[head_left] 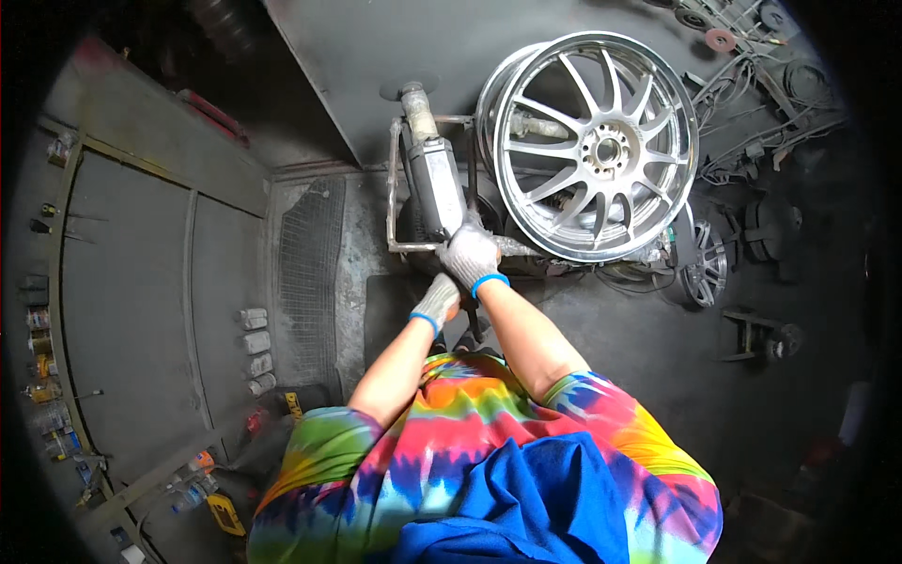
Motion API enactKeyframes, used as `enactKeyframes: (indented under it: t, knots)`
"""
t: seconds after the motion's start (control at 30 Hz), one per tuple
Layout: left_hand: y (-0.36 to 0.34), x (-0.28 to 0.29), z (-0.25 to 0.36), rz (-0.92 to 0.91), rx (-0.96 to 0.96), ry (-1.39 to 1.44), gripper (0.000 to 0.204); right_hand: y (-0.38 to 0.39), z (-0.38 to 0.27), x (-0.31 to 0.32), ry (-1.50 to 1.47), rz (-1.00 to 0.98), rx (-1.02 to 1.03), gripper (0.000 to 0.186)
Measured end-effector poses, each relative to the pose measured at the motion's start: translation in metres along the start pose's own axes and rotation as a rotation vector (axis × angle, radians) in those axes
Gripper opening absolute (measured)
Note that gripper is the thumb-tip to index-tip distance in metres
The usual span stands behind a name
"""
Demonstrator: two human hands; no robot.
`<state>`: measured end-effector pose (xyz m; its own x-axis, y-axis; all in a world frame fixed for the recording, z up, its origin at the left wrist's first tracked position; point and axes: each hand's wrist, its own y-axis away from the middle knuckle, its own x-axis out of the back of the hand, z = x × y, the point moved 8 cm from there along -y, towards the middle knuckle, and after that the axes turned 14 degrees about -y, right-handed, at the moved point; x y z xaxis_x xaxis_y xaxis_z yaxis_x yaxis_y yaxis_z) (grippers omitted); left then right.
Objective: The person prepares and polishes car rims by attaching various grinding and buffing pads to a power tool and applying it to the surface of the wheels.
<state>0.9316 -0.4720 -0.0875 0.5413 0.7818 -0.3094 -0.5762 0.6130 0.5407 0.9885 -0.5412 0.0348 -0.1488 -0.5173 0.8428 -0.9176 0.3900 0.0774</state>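
Note:
Both my hands wear whitish knit gloves with blue cuffs and are close together at the near end of a grey motor-like machine [438, 183]. My right hand [472, 252] is closed, its fingers curled down out of sight beside the machine's lower end. Just below and left of it, my left hand [438, 301] is closed too; what it grips is hidden. A dark bar [474, 318] shows just beneath the hands. To the right of the machine, a large silver multi-spoke wheel rim [601, 155] with a polished lip stands tilted, close to my right hand but apart from it.
A metal frame [393, 188] surrounds the machine. Hoses and cables [742, 113] hang on the right wall. Another spoked rim [705, 265] and a small stand [752, 336] are farther right. A dark grid mat [310, 273] lies left, near several pale blocks [256, 344]. Cans [39, 343] line the far left.

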Motion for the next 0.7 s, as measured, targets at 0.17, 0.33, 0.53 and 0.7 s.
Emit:
enactKeyframes:
  t: [0.17,0.33,0.53,0.7]
  knots:
    - [0.097,0.053,0.086,0.336,0.032,-0.602,0.032,0.041,0.018,0.004,-0.106,-0.059,0.001,0.06]
    - [0.08,0.137,0.147,0.64,-0.303,-0.262,0.017,0.076,0.055,-0.02,-0.423,-0.23,-0.323,0.058]
    - [0.109,0.046,0.357,0.322,-0.854,-0.223,0.019,0.058,-0.008,0.145,-0.856,-0.057,-0.068,0.031]
    - [0.241,-0.039,0.467,0.141,-1.624,-0.467,0.02,0.107,-0.107,0.364,-0.975,0.474,0.499,0.018]
